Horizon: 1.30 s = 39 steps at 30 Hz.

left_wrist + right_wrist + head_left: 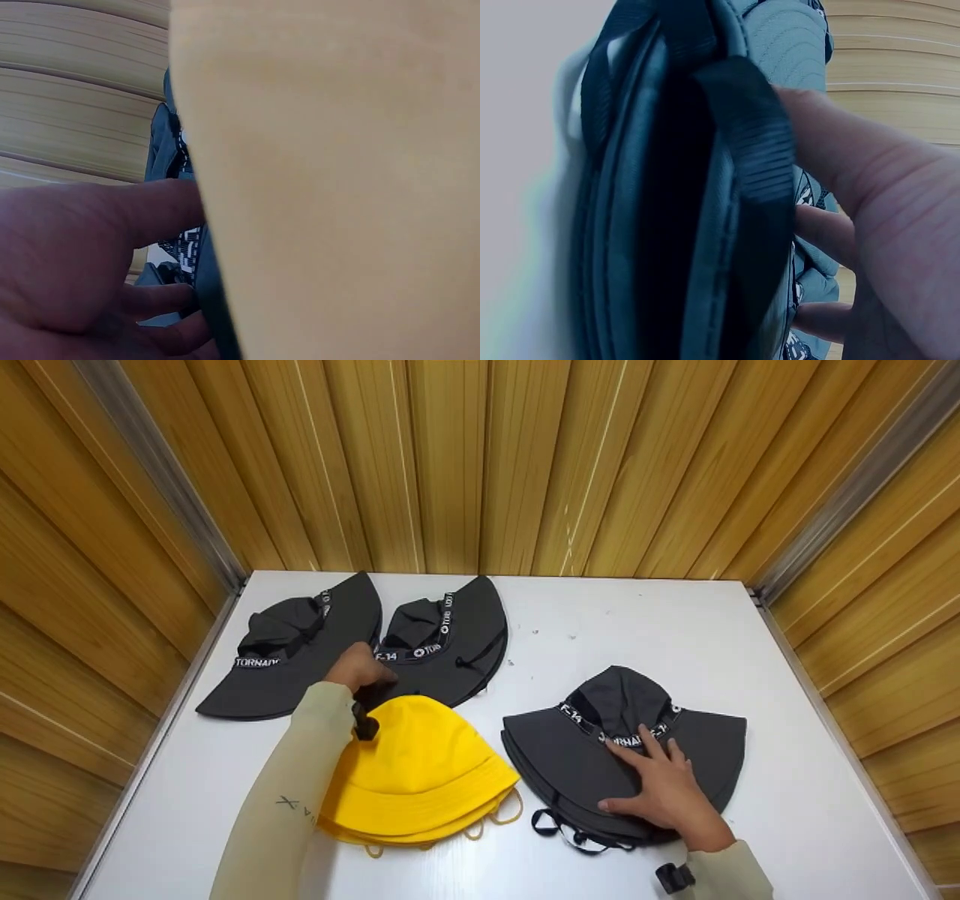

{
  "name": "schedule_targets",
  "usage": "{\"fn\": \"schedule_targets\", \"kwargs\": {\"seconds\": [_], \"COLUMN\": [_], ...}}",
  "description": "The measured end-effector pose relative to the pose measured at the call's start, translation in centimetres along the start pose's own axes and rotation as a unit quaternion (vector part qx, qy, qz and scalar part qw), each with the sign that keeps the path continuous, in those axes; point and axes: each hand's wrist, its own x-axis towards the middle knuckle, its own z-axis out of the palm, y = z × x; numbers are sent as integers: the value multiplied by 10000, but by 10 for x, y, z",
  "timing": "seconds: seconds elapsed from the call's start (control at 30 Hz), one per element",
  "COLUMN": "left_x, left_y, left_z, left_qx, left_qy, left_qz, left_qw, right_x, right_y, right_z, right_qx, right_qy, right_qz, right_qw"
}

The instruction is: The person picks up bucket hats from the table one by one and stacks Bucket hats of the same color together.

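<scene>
My left hand (pixel 360 667) reaches over the yellow bucket hats (pixel 420 757) to the near brim of a dark bucket hat (pixel 480 652) at the back middle. In the left wrist view its thumb and fingers stretch apart, with the tips hidden behind a blurred yellow brim (pixel 337 187). My right hand (pixel 667 791) rests with fingers spread on the brim of a stack of dark bucket hats (pixel 547 742) at the right. The right wrist view shows the layered brims (pixel 712 300) edge-on, with a black strap (pixel 757 150) by the thumb.
Another dark bucket hat (pixel 330 675) lies at the back left, beside the middle one. All the hats lie on a white table (pixel 615 622) bounded by wood-look panels (pixel 450 465) at the back and sides. Yellow cord loops (pixel 508 806) and black straps (pixel 577 836) hang out from the brims.
</scene>
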Motion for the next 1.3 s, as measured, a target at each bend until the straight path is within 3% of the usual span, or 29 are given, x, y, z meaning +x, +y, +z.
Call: {"fn": "schedule_targets", "kwargs": {"seconds": [0.37, 0.57, 0.77, 0.97, 1.07, 1.2, 1.3], "left_x": [2, -3, -14, -31, -38, -52, -67], "left_y": [6, 11, 24, 38, 41, 47, 53], "left_z": [-4, -3, -3, -5, -7, -10, -14], "left_qx": [-204, 38, 468, 738, 900, 905, 838], "left_qy": [-107, 87, 615, 978, 1252, 1584, 1769], "left_qz": [145, 875, 1792, 2205, 2435, 2794, 3095], "left_qw": [9996, 9961, 9808, 9677, 9576, 9427, 9305], "right_x": [-1, -2, -2, -2, -2, 0, 2], "right_y": [-1, -2, -1, 0, -2, -7, -16], "right_z": [-1, -3, -4, -6, -10, -18, -24], "right_qx": [37, 74, 210, 458, 667, 1233, 1940], "right_qy": [30, 67, -66, -281, -304, 29, 511], "right_qz": [27, 21, 94, 84, 134, 361, 485], "right_qw": [10000, 9999, 9997, 9985, 9972, 9917, 9785]}}
